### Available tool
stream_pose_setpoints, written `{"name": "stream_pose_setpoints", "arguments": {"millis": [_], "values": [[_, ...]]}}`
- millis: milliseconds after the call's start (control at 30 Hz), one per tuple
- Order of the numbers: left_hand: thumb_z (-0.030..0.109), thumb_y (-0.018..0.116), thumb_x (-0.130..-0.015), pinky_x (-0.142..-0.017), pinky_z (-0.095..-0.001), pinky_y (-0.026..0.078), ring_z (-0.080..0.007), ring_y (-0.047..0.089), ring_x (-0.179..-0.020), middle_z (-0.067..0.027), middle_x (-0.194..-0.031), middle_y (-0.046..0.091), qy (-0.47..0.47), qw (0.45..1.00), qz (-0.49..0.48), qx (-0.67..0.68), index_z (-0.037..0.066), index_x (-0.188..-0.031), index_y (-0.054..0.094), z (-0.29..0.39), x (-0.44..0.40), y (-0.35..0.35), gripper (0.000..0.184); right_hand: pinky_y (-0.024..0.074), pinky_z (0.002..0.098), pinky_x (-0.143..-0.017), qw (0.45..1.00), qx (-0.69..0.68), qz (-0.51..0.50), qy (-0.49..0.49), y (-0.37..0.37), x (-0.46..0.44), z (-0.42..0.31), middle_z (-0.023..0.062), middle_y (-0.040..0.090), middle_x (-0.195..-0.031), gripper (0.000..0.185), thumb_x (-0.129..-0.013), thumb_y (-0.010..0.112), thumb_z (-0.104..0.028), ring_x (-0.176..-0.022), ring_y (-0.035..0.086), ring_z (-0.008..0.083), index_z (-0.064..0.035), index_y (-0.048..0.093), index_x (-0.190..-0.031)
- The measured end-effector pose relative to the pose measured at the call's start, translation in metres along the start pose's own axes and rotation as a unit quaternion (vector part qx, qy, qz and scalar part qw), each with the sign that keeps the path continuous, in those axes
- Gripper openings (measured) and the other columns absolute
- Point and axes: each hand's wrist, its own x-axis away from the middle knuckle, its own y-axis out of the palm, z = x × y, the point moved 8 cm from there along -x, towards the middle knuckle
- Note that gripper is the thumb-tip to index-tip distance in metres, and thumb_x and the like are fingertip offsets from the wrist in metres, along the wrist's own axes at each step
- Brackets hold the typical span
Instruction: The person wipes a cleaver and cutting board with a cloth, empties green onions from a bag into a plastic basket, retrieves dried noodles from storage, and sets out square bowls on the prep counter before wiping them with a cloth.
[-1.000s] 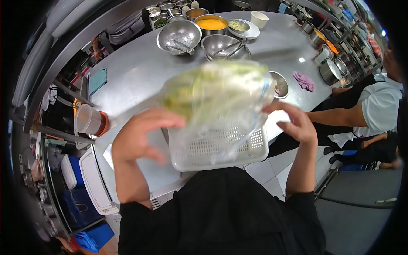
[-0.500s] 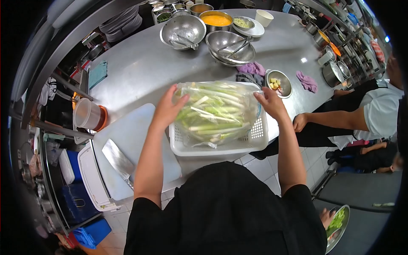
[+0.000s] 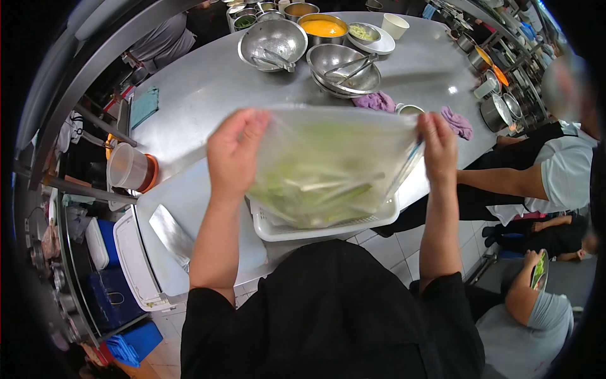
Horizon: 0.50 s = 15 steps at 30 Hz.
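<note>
A clear plastic bag (image 3: 334, 151) of cut green onions hangs stretched between my two hands, blurred by motion. My left hand (image 3: 237, 151) pinches its upper left corner. At the upper right corner, my right hand (image 3: 439, 145) is closed on the bag too. The onion stalks, green and white, lie in the lower part of the bag. Beneath it, a white perforated plastic basket (image 3: 322, 235) shows mostly its front rim; the bag hides the rest. To the left, a cleaver (image 3: 169, 234) rests on a white cutting board (image 3: 243, 252).
Metal bowls (image 3: 271, 41) with utensils and a pot of orange liquid (image 3: 323, 26) stand at the back. Purple cloths (image 3: 457, 122) lie to the right. A clear container (image 3: 126, 167) stands left. A person in a white shirt (image 3: 562, 158) stands close on my right; another in grey carries greens behind.
Both hands have lifted the bag up from the basket and pulled its top edge taut, with the stalks sinking lower. The person carrying greens has moved up along the right side.
</note>
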Motion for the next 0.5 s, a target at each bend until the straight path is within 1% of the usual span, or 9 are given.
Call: {"name": "stream_pose_setpoints", "arguments": {"millis": [67,133,200,267,300,333,367,433,500], "values": [[0.020,0.065,-0.095,-0.075,-0.0218,0.044,-0.0063,0.054,-0.082,0.0016,-0.087,0.064,0.018,1.000,0.010,0.013,-0.002,-0.097,0.067,0.038,-0.014,-0.005,0.022,0.0355,0.0208,-0.061,0.998,-0.038,0.026,-0.046,-0.017,-0.014,-0.048,-0.0061,0.054,-0.076,0.030,-0.100,0.058,-0.030,-0.070,0.045,0.0041,-0.0032,0.064,-0.087],[0.020,0.065,-0.096,-0.078,-0.0198,0.043,-0.0053,0.054,-0.082,0.0022,-0.087,0.064,0.095,0.994,-0.005,0.054,-0.001,-0.098,0.068,0.083,-0.021,-0.001,0.021,0.0347,0.0199,-0.061,0.995,-0.052,0.050,-0.064,-0.025,-0.016,-0.067,-0.0069,0.054,-0.077,0.030,-0.100,0.059,-0.030,-0.070,0.044,0.0031,-0.0038,0.064,-0.087],[0.021,0.066,-0.095,-0.080,-0.0208,0.043,-0.0059,0.053,-0.085,0.0012,-0.092,0.064,0.058,0.997,-0.025,0.039,0.000,-0.104,0.068,0.060,-0.024,0.005,0.023,0.0352,0.0193,-0.062,0.996,0.017,0.043,-0.070,-0.025,-0.018,-0.067,-0.0072,0.053,-0.075,0.028,-0.099,0.059,-0.029,-0.071,0.044,0.0023,-0.0037,0.065,-0.090],[0.023,0.067,-0.094,-0.082,-0.0219,0.043,-0.0065,0.053,-0.089,0.0003,-0.096,0.064,0.029,0.998,-0.041,0.025,0.001,-0.109,0.067,0.025,-0.021,0.009,0.027,0.0401,0.0236,-0.081,0.999,-0.002,-0.018,-0.037,-0.014,-0.012,-0.022,-0.0006,0.059,-0.092,0.034,-0.098,0.059,-0.036,-0.087,0.051,0.0084,-0.0034,0.065,-0.105],[0.024,0.067,-0.094,-0.087,-0.0252,0.043,-0.0098,0.054,-0.098,-0.0028,-0.106,0.064,0.016,0.998,-0.065,-0.004,0.001,-0.117,0.063,-0.002,-0.015,0.013,0.033,0.0411,0.0268,-0.091,0.999,0.015,-0.030,-0.027,-0.007,-0.003,-0.003,0.0038,0.062,-0.104,0.039,-0.098,0.058,-0.038,-0.098,0.054,0.0118,-0.0032,0.063,-0.114],[0.026,0.067,-0.093,-0.093,-0.0286,0.043,-0.0132,0.055,-0.107,-0.0059,-0.117,0.064,0.002,0.996,-0.088,-0.034,0.002,-0.125,0.060,-0.027,-0.010,0.014,0.041,0.0371,0.0306,-0.099,0.997,-0.052,-0.057,-0.009,0.000,0.008,0.024,0.0080,0.058,-0.117,0.046,-0.098,0.058,-0.039,-0.110,0.052,0.0159,-0.0020,0.057,-0.124],[0.026,0.067,-0.093,-0.093,-0.0286,0.043,-0.0132,0.055,-0.107,-0.0059,-0.117,0.064,0.004,0.996,-0.086,-0.034,0.002,-0.125,0.060,-0.039,0.000,0.008,0.041,0.0331,0.0344,-0.108,0.989,-0.119,-0.085,0.009,0.004,0.022,0.054,0.0122,0.055,-0.131,0.054,-0.097,0.057,-0.041,-0.123,0.049,0.0199,-0.0007,0.051,-0.133],[0.029,0.063,-0.094,-0.103,-0.0357,0.039,-0.0216,0.048,-0.128,-0.0106,-0.136,0.056,0.017,0.994,-0.097,0.044,0.004,-0.136,0.052,-0.056,0.030,-0.002,0.050,0.0302,0.0374,-0.111,0.979,-0.115,-0.158,0.052,0.006,0.062,0.115,0.0149,0.047,-0.141,0.062,-0.097,0.056,-0.038,-0.132,0.044,0.0243,0.0020,0.040,-0.142],[0.030,0.061,-0.095,-0.104,-0.0369,0.039,-0.0236,0.048,-0.130,-0.0121,-0.137,0.056,-0.018,0.989,-0.144,-0.029,0.004,-0.135,0.053,-0.094,0.054,-0.003,0.049,0.0318,0.0371,-0.111,0.967,-0.065,-0.205,0.138,0.019,0.091,0.135,0.0142,0.048,-0.141,0.067,-0.095,0.060,-0.038,-0.131,0.045,0.0254,0.0033,0.038,-0.143]]}}
